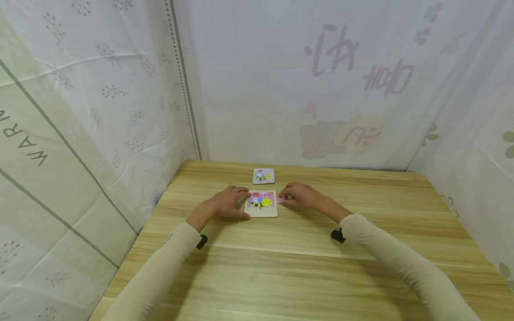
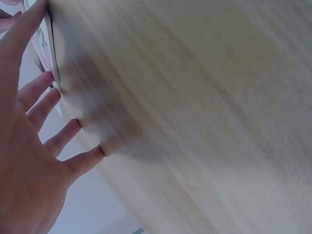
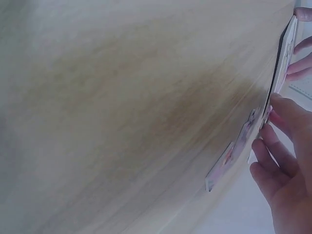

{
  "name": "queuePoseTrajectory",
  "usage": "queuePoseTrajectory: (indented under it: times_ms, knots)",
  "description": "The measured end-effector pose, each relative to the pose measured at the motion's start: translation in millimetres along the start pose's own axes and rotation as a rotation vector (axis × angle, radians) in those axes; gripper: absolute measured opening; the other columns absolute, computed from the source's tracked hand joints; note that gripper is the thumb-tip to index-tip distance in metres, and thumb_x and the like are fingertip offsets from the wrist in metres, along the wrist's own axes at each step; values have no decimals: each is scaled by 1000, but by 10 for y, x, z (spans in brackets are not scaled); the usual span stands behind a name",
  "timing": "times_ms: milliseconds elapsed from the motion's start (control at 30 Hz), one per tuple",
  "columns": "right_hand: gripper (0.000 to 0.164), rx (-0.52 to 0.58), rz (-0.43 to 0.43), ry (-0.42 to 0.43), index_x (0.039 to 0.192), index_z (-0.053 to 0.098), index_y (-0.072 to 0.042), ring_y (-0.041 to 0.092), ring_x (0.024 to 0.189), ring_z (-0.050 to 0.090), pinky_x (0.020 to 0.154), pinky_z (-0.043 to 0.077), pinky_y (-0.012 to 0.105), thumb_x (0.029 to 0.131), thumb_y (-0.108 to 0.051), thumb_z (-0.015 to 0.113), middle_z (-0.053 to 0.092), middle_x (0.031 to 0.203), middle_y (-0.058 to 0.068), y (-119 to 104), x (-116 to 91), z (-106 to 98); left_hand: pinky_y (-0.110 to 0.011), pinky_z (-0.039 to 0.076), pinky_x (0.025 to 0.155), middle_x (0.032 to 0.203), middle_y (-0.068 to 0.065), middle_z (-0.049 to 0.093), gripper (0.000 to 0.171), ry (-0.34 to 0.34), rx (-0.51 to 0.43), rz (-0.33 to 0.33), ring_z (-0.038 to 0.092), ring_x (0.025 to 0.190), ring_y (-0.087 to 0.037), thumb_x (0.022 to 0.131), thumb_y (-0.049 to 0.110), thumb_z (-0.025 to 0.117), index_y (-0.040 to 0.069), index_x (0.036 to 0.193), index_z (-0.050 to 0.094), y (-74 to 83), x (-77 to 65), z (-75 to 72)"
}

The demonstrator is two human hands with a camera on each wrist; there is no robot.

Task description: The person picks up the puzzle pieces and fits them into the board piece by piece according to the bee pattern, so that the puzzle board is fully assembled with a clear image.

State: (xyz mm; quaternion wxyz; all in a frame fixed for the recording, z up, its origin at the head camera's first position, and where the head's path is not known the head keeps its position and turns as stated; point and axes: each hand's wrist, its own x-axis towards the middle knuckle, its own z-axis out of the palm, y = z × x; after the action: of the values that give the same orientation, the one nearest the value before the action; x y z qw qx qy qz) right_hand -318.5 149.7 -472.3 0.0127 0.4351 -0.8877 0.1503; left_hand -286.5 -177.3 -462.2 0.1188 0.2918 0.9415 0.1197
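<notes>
A square jigsaw board (image 1: 262,212) with a pale frame lies flat, showing a yellow bee on pink. The left hand (image 1: 230,203) rests at its left side, thumb at the near corner and fingertips by the upper edge. In the left wrist view the fingers (image 2: 63,138) are spread and fairly straight. Just right of the board, the right hand (image 1: 302,196) pinches a small pinkish puzzle piece (image 1: 281,200) between thumb and fingertips. Its picture is mostly hidden. More loose puzzle pieces (image 3: 222,165) lie on the table beneath the right hand.
A small picture card (image 1: 263,176) with a similar bee lies beyond the board. The wooden table (image 1: 257,276) meets hanging printed curtains (image 1: 257,89) at the back and sides. A dark wrist strap part (image 1: 338,235) sticks out below the right sleeve.
</notes>
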Motion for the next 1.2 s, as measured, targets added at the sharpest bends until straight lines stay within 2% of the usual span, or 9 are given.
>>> queuePoseTrajectory:
  times_ms: [233,433,633,833,1200]
  knots:
    - [26,-5,-44,44,118,78,-8,19,90,62,77,55,34,96,-22,78,70,107,6,-24,30,-4,-58,36,117,164,-4,38,87,-18,3,7,30,151,-34,88,60,76,16,156,48,1,2,-22]
    - [26,-6,-10,23,117,79,-13,15,94,63,82,56,35,96,-28,78,71,108,2,-105,138,25,-59,35,117,164,-5,38,85,-10,-16,14,29,152,-35,88,57,77,14,156,48,-4,0,-33]
    - [26,7,3,-3,117,79,-15,16,101,64,89,56,37,97,-31,76,71,111,1,-188,225,64,-59,36,117,164,-5,38,86,0,-6,24,30,151,-34,88,60,76,15,156,49,-24,13,-16]
    - [22,7,-26,8,113,79,-16,14,99,64,89,56,34,97,-31,76,70,108,-1,-256,306,125,-57,36,117,165,-6,38,86,-8,-1,26,30,151,-34,88,60,75,15,156,48,-17,23,-16]
    - [20,19,-128,47,107,79,-16,11,93,66,83,56,29,95,-32,78,71,102,-3,-391,475,230,-57,37,117,164,-7,38,86,-16,8,37,31,151,-34,89,60,75,14,156,48,-24,19,-21]
